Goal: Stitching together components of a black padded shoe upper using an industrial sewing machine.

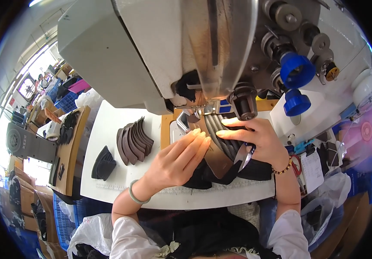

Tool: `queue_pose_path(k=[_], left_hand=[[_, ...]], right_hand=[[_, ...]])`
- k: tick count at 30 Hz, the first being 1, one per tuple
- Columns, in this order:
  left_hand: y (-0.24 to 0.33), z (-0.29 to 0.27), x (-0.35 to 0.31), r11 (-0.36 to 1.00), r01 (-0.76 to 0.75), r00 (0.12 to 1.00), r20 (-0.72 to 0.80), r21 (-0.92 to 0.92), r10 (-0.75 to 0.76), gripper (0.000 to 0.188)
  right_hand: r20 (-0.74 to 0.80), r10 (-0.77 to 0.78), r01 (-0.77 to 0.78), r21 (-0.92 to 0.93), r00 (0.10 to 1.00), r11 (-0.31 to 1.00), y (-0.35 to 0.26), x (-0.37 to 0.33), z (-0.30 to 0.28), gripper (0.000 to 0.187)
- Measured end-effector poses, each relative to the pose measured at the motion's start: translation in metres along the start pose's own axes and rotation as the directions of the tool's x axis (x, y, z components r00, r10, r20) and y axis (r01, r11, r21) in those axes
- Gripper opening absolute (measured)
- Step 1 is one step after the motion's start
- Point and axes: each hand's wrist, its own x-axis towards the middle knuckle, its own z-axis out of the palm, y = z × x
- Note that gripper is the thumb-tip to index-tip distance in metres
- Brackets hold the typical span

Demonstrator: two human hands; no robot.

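Observation:
My left hand (178,159) is beside the needle area of a sewing machine (214,52), its fingers drawn together at the tips. Whatever those fingertips pinch, if anything, is hidden. In my right hand (259,137), a pair of small scissors (245,160) is tucked against the palm, blades pointing down toward me. The index and middle fingers of that hand stretch out over a row of dark curved fabric pieces (221,134) under the machine head. A brown smooth plate (217,160) lies between my hands, with black fabric (198,176) below it.
On the white table (125,190), a fanned stack of brown curved pieces (135,141) lies left of my hands, next to a smaller black stack (104,164). A ruler strip (186,190) runs along the near edge. Blue knobs (297,71) hang at upper right.

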Motion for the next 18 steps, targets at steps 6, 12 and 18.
queue_pose_path(k=[6,12,18], left_hand=[[-0.003,0.001,-0.001,1.0,-0.022,1.0,-0.015,0.004,0.022,0.044],[-0.005,0.004,-0.001,0.998,0.008,0.998,-0.065,-0.057,-0.012,0.041],[-0.007,0.005,-0.001,0.999,0.0,0.998,-0.07,-0.036,-0.003,0.04]], right_hand=[[-0.003,-0.13,0.119,-0.378,0.991,0.918,-0.02,-0.004,0.004,0.044],[-0.005,-0.257,0.224,-0.477,0.966,0.85,-0.013,-0.006,0.007,0.039],[-0.002,-0.278,0.237,-0.518,0.961,0.822,-0.014,-0.007,0.009,0.039]])
